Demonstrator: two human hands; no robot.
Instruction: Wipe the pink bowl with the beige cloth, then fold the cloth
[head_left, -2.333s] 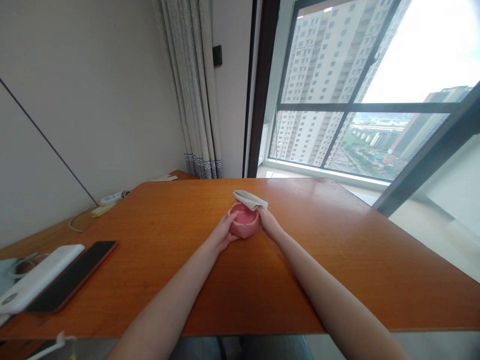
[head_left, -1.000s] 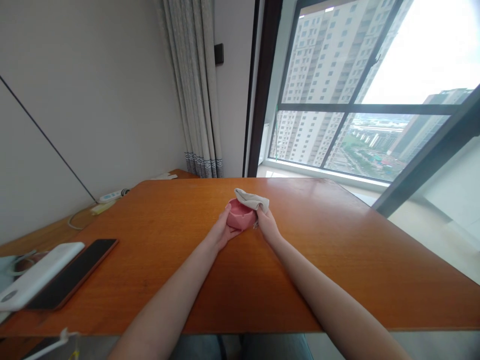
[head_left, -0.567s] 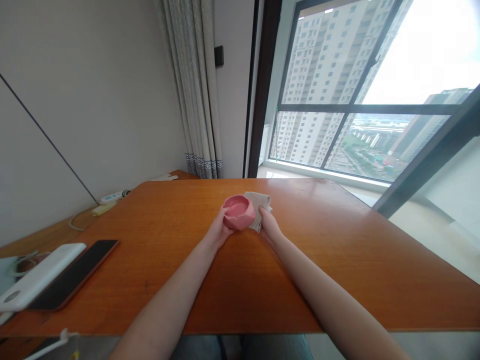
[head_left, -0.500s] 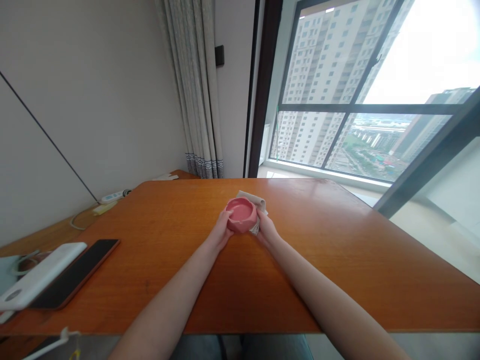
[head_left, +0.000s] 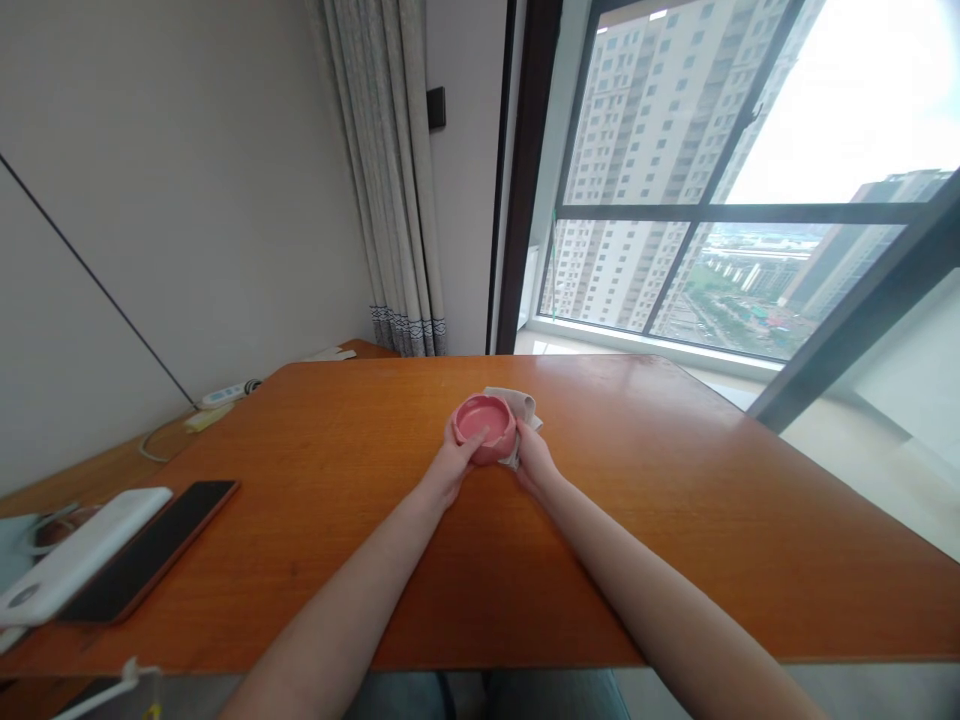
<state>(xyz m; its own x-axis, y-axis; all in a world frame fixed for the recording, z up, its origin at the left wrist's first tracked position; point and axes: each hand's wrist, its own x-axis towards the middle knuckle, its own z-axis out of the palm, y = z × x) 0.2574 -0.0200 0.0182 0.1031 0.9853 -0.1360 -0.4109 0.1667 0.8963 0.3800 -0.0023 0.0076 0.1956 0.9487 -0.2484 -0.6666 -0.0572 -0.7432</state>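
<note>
A small pink bowl [head_left: 487,418] with a wavy, petal-like rim is held up over the wooden table [head_left: 345,450], its opening tilted towards me. My left hand [head_left: 452,462] grips its left side, with the thumb over the rim onto the inside. On the right, my right hand [head_left: 534,456] is closed on a light grey cloth [head_left: 520,404], which lies against the bowl's right and far side. The fingers beneath and behind the bowl are hidden.
At the table's left lie a dark phone [head_left: 154,550] and a white power bank [head_left: 82,550] side by side. A power strip [head_left: 225,395] with a cable sits by the wall. Beyond the table are a curtain [head_left: 394,180] and a large window.
My left thumb has moved further over the rim into the bowl. The bowl has turned slightly, and the cloth has shifted a little to the right.
</note>
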